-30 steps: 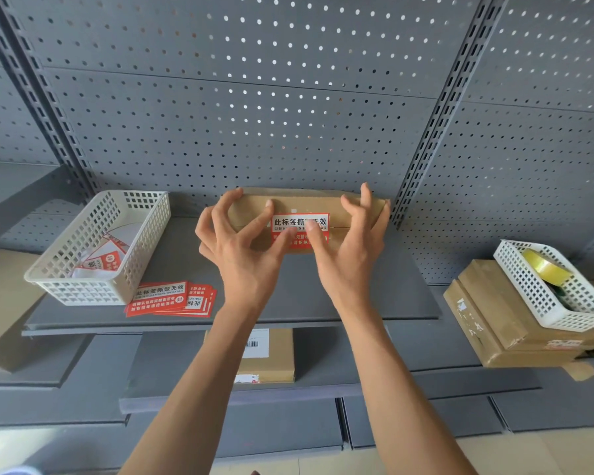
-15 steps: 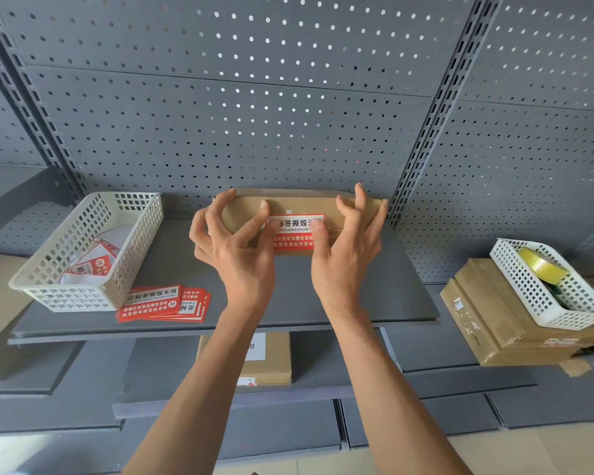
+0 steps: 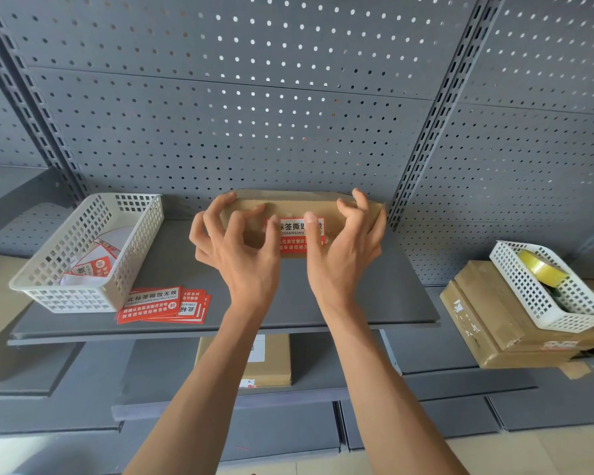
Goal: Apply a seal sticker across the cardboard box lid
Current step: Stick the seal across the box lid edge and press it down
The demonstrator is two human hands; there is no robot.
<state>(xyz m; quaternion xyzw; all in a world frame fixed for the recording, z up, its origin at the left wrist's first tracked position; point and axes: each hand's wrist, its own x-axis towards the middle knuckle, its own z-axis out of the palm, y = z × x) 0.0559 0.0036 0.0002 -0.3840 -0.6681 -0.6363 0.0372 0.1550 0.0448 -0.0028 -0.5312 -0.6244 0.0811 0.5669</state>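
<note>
A flat brown cardboard box lies at the back of the grey shelf, against the pegboard. A red and white seal sticker is stuck on its near face. My left hand and my right hand are on the box, one at each side of the sticker. Each thumb presses on the sticker's upper part, the left thumb at its left end, the right thumb just right of its middle. The other fingers are arched and spread, with their tips on the box top.
A white basket with sticker backing scraps stands at the shelf's left, with a stack of red seal stickers beside it. At right, a white basket with a yellow tape roll sits on cardboard boxes. Another box lies on the lower shelf.
Both thumbs have slid up the sticker toward its upper edge. The box has stayed in place.
</note>
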